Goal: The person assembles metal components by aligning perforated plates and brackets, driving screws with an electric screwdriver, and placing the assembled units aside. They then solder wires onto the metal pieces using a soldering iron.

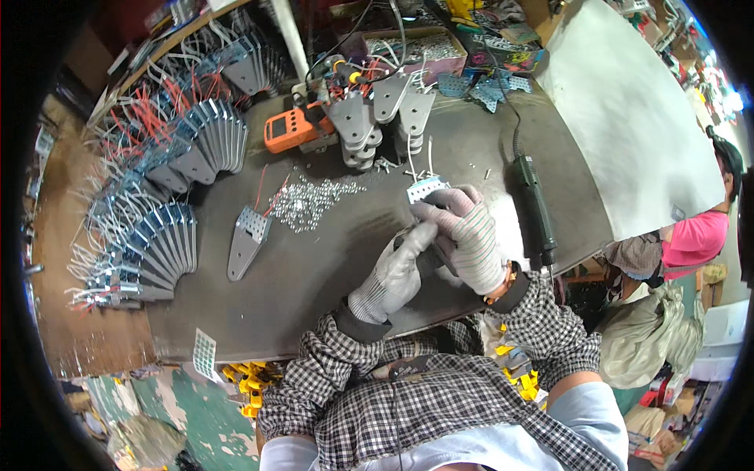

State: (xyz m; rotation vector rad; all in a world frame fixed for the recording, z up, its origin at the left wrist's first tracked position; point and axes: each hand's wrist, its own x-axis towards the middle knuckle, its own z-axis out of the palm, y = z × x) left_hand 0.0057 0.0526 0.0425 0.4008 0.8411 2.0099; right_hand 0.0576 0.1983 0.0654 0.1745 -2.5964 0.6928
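Note:
Both hands wear pale knit gloves and meet over the bench in front of me. My left hand is closed on the near end of a grey tapered metal part, mostly hidden by the fingers. My right hand is closed around the same part from the right, fingers near its far end. Beyond them shows the part's perforated bluish plate, with two white wires rising from it. A similar grey tapered part with red wires lies alone to the left. Between them spreads a pile of small shiny metal fasteners.
Fanned rows of grey wired parts line the left side. An orange meter stands by stacked tapered parts. A dark electric screwdriver lies right, beside a white sheet. Boxes of small hardware sit behind. Another person is at far right.

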